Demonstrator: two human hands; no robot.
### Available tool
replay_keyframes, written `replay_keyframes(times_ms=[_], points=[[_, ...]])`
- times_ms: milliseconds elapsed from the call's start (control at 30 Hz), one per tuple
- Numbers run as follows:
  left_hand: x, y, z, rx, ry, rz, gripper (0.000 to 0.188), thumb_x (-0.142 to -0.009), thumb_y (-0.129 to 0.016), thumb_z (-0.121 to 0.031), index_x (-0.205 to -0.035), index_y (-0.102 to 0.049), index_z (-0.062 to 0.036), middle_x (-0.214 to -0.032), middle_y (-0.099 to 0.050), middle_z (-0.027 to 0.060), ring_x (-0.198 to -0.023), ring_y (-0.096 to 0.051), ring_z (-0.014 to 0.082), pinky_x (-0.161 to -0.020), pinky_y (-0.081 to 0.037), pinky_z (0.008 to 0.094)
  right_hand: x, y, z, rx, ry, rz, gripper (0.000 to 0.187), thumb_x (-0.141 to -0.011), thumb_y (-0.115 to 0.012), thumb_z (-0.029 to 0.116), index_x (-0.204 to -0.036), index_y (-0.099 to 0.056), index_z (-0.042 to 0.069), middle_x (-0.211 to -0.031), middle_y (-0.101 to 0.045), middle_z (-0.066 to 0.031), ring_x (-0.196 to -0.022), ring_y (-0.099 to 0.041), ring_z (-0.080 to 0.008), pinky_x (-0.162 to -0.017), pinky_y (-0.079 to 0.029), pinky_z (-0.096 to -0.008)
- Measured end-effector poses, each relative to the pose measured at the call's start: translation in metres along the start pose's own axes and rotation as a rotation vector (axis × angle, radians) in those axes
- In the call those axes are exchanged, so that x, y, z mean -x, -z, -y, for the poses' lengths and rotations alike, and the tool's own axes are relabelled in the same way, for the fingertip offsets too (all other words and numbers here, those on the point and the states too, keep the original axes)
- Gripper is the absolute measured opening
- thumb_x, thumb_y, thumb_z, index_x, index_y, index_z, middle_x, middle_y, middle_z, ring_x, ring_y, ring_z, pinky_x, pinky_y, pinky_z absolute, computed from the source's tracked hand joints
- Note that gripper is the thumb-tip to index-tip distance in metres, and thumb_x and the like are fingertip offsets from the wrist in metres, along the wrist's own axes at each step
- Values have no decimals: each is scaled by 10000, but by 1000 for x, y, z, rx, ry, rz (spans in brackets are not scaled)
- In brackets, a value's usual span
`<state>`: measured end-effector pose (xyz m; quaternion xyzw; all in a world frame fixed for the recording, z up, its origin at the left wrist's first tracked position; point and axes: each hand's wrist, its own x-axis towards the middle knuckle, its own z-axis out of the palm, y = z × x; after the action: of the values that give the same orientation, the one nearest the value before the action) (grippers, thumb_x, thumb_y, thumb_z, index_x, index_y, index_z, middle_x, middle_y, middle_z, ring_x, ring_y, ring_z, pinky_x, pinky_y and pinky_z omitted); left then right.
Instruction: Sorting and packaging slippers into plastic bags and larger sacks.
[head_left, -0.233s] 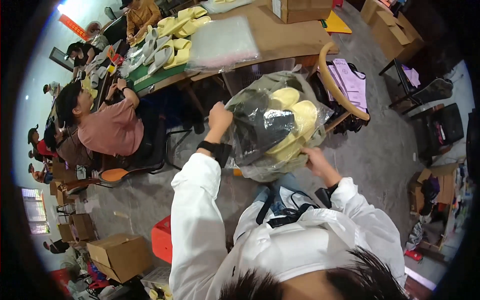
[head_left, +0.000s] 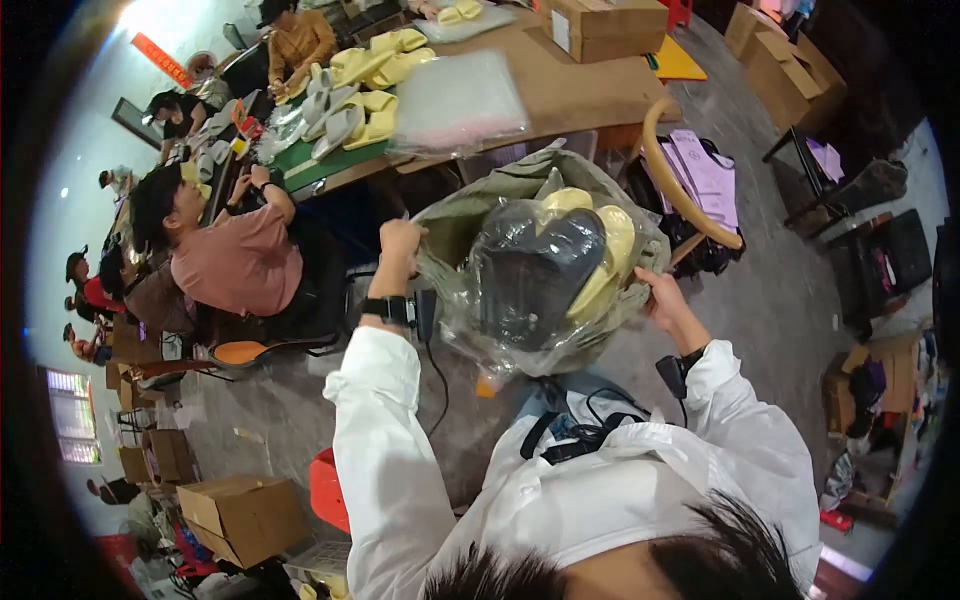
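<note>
Between my two hands a grey-green sack [head_left: 500,185] gapes upward. Inside it lie clear-wrapped dark slippers [head_left: 535,280], with pale yellow slippers [head_left: 612,250] beside and beyond them. My left hand [head_left: 402,243] is closed on the left side of the sack's rim. On the opposite side, my right hand [head_left: 662,298] pinches the rim at the near right. Clear plastic wrap spreads over the sack's near left edge. The bottom of the sack and whatever lies under the upper slippers are hidden.
A worktable [head_left: 575,95] beyond the sack bears yellow and grey slippers [head_left: 375,65], clear plastic bags [head_left: 460,100] and a carton [head_left: 605,28]. A co-worker in pink [head_left: 240,260] sits at the left. A wooden chair back [head_left: 655,150] and purple bags [head_left: 705,180] stand close on the right.
My left hand has moved left and the sack's mouth is spread wider. The dark slippers now lie nearer and show more fully, covering part of the yellow ones.
</note>
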<state>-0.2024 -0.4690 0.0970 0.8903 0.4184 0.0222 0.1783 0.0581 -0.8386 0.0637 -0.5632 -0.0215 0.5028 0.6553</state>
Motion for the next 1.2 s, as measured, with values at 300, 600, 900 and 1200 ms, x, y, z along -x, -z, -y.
replay_keyframes(times_ms=[300,600,900,1200], points=[[83,-100,-97,805,596,-287,145,-764,-514,-114,-809,-559,16,-697,-537,140,-654,-527,282,-563,-403,386,-74,-55,-5,750,-68,131,332,-794,-590,282,-947,-557,-10,-802,-567,-55,-710,-529,-154,-647,-414,-298],[109,-147,-221,618,620,-198,389,-704,-527,-8,-1064,-387,41,-828,-564,253,-783,-552,407,-627,-435,487,-90,-80,-37,681,-143,408,338,-854,-500,372,-774,-497,44,-639,-424,10,-566,-420,-95,-522,-363,-271],[129,-158,-192,786,385,-98,367,-698,-494,-23,-1063,-466,7,-1014,-547,224,-972,-512,365,-765,-413,417,-75,-119,-61,523,-381,639,327,-877,-447,347,-822,-514,31,-737,-518,-42,-680,-528,-162,-604,-424,-318],[303,-166,63,2176,-25,-117,405,-857,-456,-118,-1230,-341,-9,-1003,-551,178,-902,-574,287,-757,-491,385,-162,-106,-104,350,-324,384,202,-862,-438,233,-961,-527,82,-878,-566,-63,-744,-528,-238,-652,-448,-409]])
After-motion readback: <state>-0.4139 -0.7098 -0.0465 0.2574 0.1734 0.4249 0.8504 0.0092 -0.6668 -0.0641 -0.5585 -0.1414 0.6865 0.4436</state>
